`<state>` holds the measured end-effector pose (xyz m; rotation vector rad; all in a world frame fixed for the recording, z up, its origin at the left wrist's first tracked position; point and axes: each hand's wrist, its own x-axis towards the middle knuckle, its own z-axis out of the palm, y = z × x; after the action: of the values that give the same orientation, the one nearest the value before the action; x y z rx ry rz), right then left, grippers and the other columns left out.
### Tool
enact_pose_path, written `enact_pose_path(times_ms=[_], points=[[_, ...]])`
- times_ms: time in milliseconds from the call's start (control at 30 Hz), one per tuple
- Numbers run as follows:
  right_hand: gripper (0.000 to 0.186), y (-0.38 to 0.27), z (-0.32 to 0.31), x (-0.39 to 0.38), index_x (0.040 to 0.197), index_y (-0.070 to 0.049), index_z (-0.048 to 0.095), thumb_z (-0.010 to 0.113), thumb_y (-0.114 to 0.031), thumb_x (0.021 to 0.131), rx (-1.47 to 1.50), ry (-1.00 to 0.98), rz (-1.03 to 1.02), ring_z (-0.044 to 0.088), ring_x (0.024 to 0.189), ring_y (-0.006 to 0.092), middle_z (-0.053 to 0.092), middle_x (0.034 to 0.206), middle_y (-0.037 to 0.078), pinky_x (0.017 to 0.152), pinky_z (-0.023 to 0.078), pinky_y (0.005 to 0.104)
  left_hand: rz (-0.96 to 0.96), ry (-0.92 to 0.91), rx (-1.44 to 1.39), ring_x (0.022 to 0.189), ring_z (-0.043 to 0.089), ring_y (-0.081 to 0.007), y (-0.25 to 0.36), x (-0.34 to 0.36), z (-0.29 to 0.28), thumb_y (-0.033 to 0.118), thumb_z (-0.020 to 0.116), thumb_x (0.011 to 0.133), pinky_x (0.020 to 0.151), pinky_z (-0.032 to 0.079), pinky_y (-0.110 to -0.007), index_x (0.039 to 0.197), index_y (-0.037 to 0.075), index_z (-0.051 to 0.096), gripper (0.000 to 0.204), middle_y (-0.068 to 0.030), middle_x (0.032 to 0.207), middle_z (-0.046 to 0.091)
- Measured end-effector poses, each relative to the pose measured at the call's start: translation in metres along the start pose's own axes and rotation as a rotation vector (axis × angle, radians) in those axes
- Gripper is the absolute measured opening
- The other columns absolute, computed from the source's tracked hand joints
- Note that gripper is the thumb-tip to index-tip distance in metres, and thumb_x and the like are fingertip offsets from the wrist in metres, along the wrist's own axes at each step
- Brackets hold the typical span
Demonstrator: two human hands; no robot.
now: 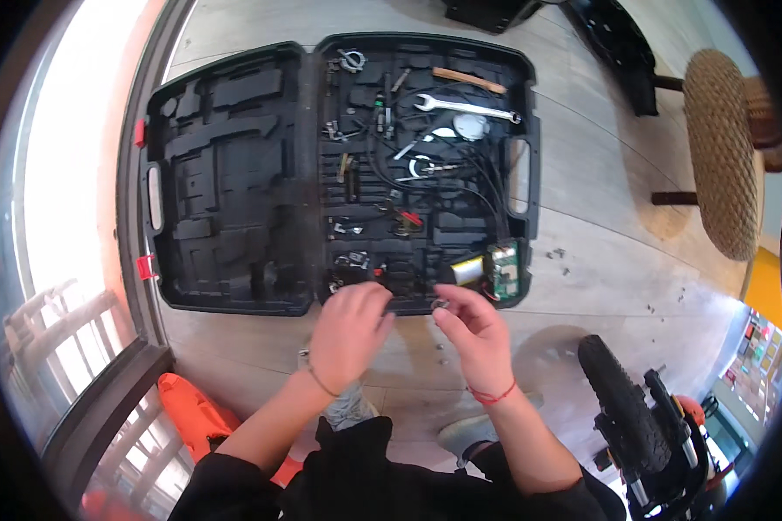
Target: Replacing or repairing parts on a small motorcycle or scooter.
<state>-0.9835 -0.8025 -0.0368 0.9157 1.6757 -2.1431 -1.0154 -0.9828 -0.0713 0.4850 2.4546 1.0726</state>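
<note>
A black plastic tool case [313, 174] lies unfolded on the floor in front of me. My left hand [349, 330] is over its near edge, with fingers reaching toward small metal parts [354, 260] in the right half; thumb and fingers are apart and I see nothing held. By the same edge, my right hand [478, 334] pinches a small metal piece [440, 304] between thumb and forefinger, too small to name exactly. Just beyond this hand sit a green circuit board [504, 271] and a silver-and-yellow battery-like pack [468, 270]. A combination wrench [469, 108] lies farther back among black cables.
Small metal bits [558, 253] are scattered on the floor to the right. A wheel with a knobby tire [621, 399] stands at the lower right, and a woven stool [719, 156] beyond it. An orange plastic object [195, 412] is at the lower left, beside a window frame [104, 408].
</note>
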Motion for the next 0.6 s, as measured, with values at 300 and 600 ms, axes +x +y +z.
enact_pose_path(times_ms=[300, 600], points=[[0.020, -0.004, 0.025, 0.030, 0.108, 0.000, 0.062, 0.062, -0.005, 0.088, -0.020, -0.005, 0.108, 0.055, 0.077, 0.0070, 0.063, 0.092, 0.002, 0.065, 0.042, 0.0204, 0.061, 0.016, 0.157, 0.097, 0.056, -0.0246, -0.019, -0.021, 0.032, 0.010, 0.064, 0.076, 0.085, 0.045, -0.037, 0.107, 0.006, 0.060, 0.032, -0.0064, 0.105, 0.060], [0.022, -0.005, 0.039, 0.036, 0.111, 0.000, 0.062, 0.058, -0.010, 0.092, -0.050, 0.020, 0.182, 0.055, 0.078, 0.0066, 0.065, 0.096, 0.005, 0.067, 0.043, 0.0203, 0.019, -0.049, -0.056, 0.091, 0.059, -0.0269, -0.015, -0.050, 0.049, 0.008, 0.066, 0.075, 0.079, 0.049, -0.037, 0.102, 0.006, 0.062, 0.028, -0.0088, 0.099, 0.062]])
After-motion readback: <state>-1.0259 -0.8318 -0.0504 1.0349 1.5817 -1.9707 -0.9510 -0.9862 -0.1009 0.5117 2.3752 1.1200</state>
